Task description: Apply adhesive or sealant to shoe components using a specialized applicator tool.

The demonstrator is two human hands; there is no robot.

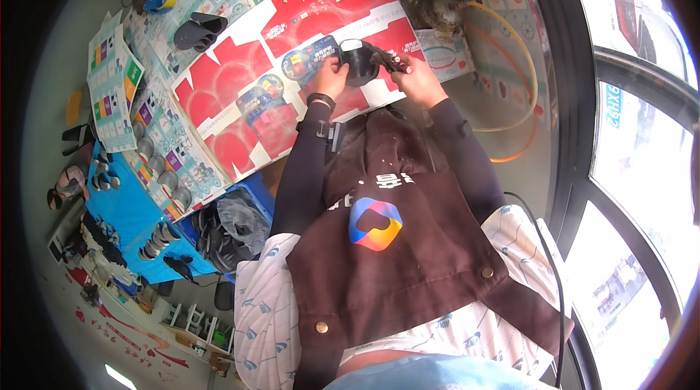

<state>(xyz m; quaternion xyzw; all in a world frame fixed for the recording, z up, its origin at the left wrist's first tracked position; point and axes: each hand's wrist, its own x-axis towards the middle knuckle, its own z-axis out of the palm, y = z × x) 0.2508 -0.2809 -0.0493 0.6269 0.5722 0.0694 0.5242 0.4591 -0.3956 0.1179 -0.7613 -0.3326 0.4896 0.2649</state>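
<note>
Above the near edge of a red-and-white printed card sheet, both hands meet around a curved, glossy black piece with a white patch at its top. My left hand grips its left side with thumb and fingers closed. On the other side, my right hand is closed around a slim dark tool with red parts. Its dark end reaches the black piece's right side; the exact kind of tool is too small to tell. A pair of black insole-like pieces lies on the table to the left.
A blue-and-yellow tape roll sits at the far left. Grey rounded pieces line the table's left edge, above a blue bin with dark pieces and clear plastic. Yellow and orange hoses loop at the right, near a glass door.
</note>
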